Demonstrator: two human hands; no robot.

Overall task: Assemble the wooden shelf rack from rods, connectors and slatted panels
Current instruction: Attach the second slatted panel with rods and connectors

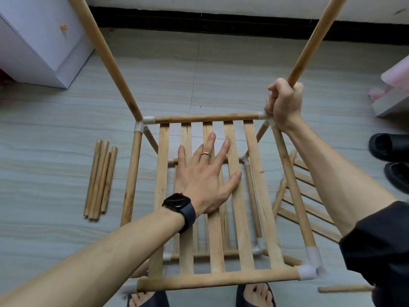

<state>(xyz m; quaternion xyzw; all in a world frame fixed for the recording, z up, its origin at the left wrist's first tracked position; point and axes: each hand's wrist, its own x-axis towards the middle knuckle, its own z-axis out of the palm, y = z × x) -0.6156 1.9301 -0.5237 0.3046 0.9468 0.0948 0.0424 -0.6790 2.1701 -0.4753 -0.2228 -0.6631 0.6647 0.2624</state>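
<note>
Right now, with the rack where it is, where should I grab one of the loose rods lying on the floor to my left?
Take the rightmost of the loose rods, around its middle so it balances. Come from above and from the rack side: its right flank faces bare floor, while its left lies against its neighbours. The left hand looks nearest.

A: Left wrist: the person wears a black, square-faced smartwatch [177, 203] on a dark blue-grey band.
B: Noted. A thin gold-toned ring [205, 154] sits on one finger of the left hand [203, 180]. Right arm?
A: A black sleeve [380, 244] ends near the elbow. The left forearm is unsleeved.
B: Feet: dark open-toed slides [158, 299], toes showing.
</note>
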